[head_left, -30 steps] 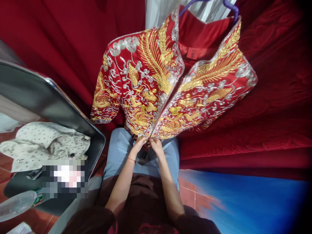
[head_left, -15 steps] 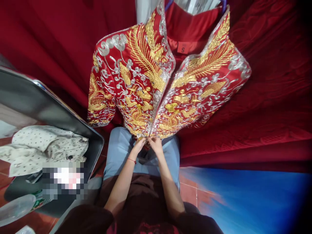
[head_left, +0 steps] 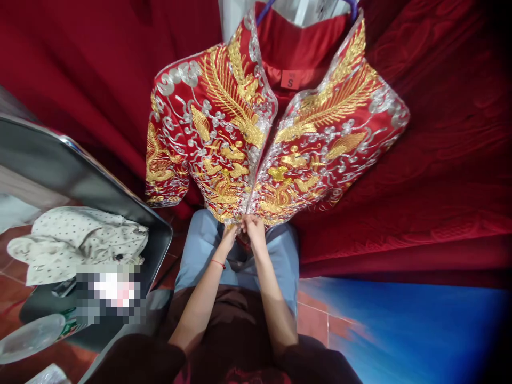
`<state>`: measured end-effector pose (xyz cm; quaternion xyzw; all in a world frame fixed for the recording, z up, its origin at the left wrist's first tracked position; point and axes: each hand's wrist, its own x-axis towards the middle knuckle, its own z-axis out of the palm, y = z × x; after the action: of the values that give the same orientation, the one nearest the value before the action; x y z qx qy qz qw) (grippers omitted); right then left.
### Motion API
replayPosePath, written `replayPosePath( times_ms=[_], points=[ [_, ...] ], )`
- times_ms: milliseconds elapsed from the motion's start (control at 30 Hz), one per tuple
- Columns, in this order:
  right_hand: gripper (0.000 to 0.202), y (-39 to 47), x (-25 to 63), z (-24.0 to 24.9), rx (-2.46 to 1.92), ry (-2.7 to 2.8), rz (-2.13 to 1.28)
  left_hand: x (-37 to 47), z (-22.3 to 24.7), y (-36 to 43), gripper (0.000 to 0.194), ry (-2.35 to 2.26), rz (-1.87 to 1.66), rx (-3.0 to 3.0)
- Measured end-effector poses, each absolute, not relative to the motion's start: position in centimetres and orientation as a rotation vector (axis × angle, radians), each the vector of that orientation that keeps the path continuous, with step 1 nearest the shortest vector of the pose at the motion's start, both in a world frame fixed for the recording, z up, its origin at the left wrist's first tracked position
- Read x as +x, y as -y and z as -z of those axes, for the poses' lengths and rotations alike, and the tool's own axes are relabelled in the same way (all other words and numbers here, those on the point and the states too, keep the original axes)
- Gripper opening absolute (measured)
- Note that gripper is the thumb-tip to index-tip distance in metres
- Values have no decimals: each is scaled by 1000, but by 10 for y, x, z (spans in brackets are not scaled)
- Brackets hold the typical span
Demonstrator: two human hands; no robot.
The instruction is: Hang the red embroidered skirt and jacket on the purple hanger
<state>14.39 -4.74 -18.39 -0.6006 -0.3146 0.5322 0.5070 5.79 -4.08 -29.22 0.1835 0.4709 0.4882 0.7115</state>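
A red jacket [head_left: 296, 154] with gold and silver embroidery hangs on a purple hanger [head_left: 265, 9] in front of me. Its stand collar is spread apart, showing a red label [head_left: 289, 79] marked S. The front edges lie close together lower down. My left hand [head_left: 231, 233] is closed on the hem at the bottom of the front opening. Just above and right of it, my right hand [head_left: 253, 226] pinches the jacket's front edge. Whatever small part sits between the right fingertips is too small to make out.
On my left, a black chair [head_left: 160, 240] bears a dotted cream cloth [head_left: 80, 234] and a clear plastic bottle [head_left: 34, 336]. Red curtains [head_left: 432, 160] hang around the jacket. A blue surface [head_left: 420, 325] lies at lower right on the tiled floor [head_left: 314, 322].
My right hand has shifted slightly up the front edge, away from the left hand, which stays at the hem. The jacket sits a little farther left in view.
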Motion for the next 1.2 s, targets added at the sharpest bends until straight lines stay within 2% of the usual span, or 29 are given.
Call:
replayPosePath(
  times_ms=[133, 300, 467, 600, 667, 767, 933, 1100, 1200],
  points=[
    [29, 39, 141, 154, -1329, 778, -1236, 54, 288, 38, 34, -1158, -1051, 471],
    [27, 42, 143, 142, -1212, 823, -1254, 34, 264, 40, 28, -1270, -755, 665],
    [26, 44, 149, 136, -1178, 836, -1276, 20, 202, 35, 22, -1392, -711, 965],
    [27, 50, 155, 127, -1152, 840, -1414, 32, 146, 30, 6, -1563, -726, 1711],
    [29, 54, 159, 124, -1156, 840, -1483, 40, 131, 30, 8, -1649, -630, 1930],
    [28, 60, 162, 121, -1170, 826, -1517, 51, 128, 34, 12, -1707, -568, 1939],
    [28, 60, 158, 105, -1123, 778, -1437, 62, 138, 40, 14, -1687, -696, 1804],
    [28, 52, 154, 56, -1021, 854, -1277, 64, 129, 43, 31, -1770, -456, 1878],
    [28, 43, 154, 22, -1000, 948, -1184, 62, 127, 43, 32, -1815, -406, 1927]
  ],
)
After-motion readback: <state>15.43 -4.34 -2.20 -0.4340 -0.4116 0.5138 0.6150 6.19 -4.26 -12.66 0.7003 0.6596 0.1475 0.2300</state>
